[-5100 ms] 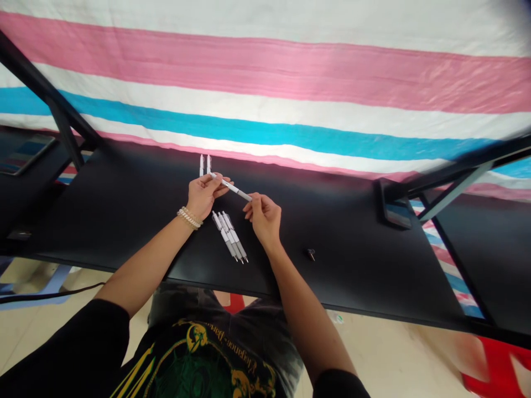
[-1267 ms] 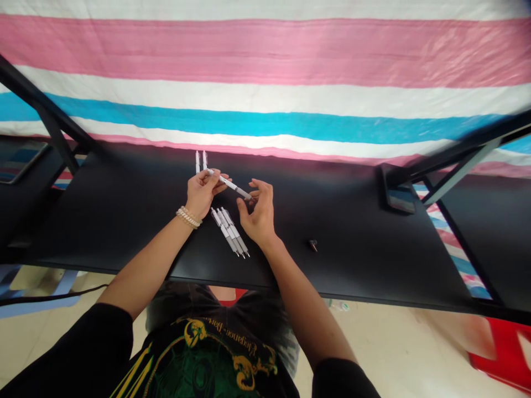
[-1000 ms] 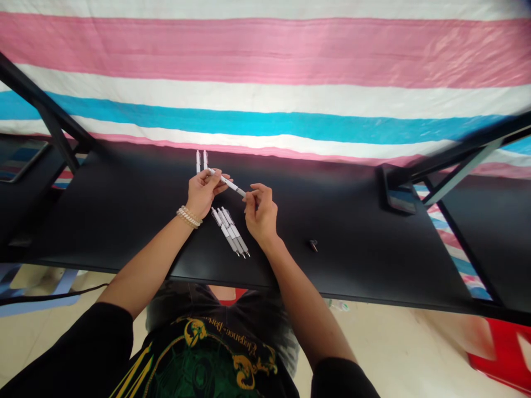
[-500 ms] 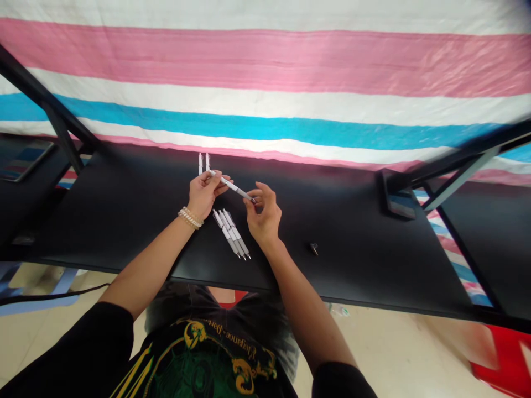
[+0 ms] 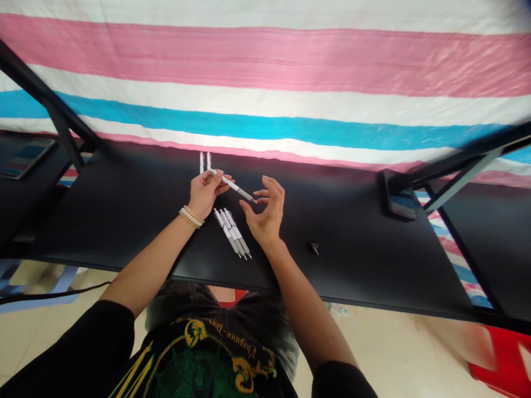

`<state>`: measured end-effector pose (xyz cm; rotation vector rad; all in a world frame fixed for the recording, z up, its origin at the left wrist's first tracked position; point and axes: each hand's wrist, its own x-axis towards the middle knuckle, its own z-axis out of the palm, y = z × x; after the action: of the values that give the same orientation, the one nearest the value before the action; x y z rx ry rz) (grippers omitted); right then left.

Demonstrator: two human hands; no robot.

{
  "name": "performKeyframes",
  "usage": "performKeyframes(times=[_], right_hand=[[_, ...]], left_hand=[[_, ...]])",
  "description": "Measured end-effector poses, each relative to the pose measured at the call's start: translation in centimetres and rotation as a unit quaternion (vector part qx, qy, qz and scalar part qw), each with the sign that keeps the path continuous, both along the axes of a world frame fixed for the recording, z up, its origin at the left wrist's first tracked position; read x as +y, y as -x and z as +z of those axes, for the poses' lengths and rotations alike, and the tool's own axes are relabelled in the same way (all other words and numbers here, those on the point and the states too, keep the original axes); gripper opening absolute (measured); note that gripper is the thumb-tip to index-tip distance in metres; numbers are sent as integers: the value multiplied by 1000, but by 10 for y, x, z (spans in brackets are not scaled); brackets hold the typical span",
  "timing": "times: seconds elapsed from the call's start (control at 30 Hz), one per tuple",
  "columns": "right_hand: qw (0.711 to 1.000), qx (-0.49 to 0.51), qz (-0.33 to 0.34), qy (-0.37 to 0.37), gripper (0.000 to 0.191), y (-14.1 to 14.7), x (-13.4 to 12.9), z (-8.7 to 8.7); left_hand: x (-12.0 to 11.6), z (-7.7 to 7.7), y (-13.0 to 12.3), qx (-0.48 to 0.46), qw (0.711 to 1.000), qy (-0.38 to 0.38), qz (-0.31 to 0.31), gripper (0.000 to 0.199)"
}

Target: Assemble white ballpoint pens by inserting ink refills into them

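**Surface and room.** Black counter (image 5: 124,226), long, flat top, carried on a black metal frame (image 5: 62,113). Behind it hangs a striped tarpaulin (image 5: 265,130) in pink, white and blue bands. A dark bracket (image 5: 399,203) stands at the far edge of the counter, right of centre. Below the near edge: pale tiled floor (image 5: 385,354), a black cable (image 5: 53,293) at the left and a red plastic stool (image 5: 495,359) at the lower right, cut off by the frame edge.

**Items on the counter.** One group of white retractable pens (image 5: 231,232), lying side by side in a tight fan, metal tips pointing toward the person and to the right. Two further white pens (image 5: 202,163) stand out beyond the left hand, partly hidden by it. One small dark part (image 5: 315,249) lies alone, well to the right.

**Left grip.** Left hand (image 5: 204,193), pressed together in a pinch on a single white retractable pen (image 5: 234,187), which it holds at the end nearest the hand, above the counter. The pen slants to the right, its metal tip pointing toward the right hand.

**Right grip.** Right hand (image 5: 265,213), spread wide and curved, holding nothing. Its fingers (image 5: 269,185) arch above the counter, just beside the pen's tip, with no contact visible.

**Arm pose.** Both forearms reach forward from black sleeves, angled inward. A beaded bracelet (image 5: 191,217) circles the left wrist.
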<state>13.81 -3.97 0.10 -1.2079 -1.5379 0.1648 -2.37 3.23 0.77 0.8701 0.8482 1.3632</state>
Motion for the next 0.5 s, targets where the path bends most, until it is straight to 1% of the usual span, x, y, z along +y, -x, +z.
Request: performKeyframes(times=[0.1, 0.17, 0.23, 0.3, 0.37, 0.43, 0.5], right_hand=[[1000, -12, -11, 8, 45, -1, 0, -2], [998, -19, -21, 50, 34, 0, 0, -3], [994, -24, -24, 100, 30, 1, 0, -3], [991, -23, -18, 127, 32, 3, -1, -4], [992, -15, -14, 126, 38, 5, -2, -3], [994, -4, -13, 107, 46, 6, -2, -3], [997, 2, -12, 73, 55, 4, -2, -1]], left_hand=[[0, -1, 0, -3, 1000, -1, -4, 32], [0, -1, 0, 0, 1000, 3, -5, 33], [-1, -1, 0, 3, 1000, 8, -6, 33], [-1, 0, -1, 5, 1000, 8, -10, 34], [-2, 0, -1, 5, 1000, 7, -12, 35], [-1, 0, 0, 5, 1000, 6, -10, 34], [-1, 0, 0, 3, 1000, 3, -7, 33]])
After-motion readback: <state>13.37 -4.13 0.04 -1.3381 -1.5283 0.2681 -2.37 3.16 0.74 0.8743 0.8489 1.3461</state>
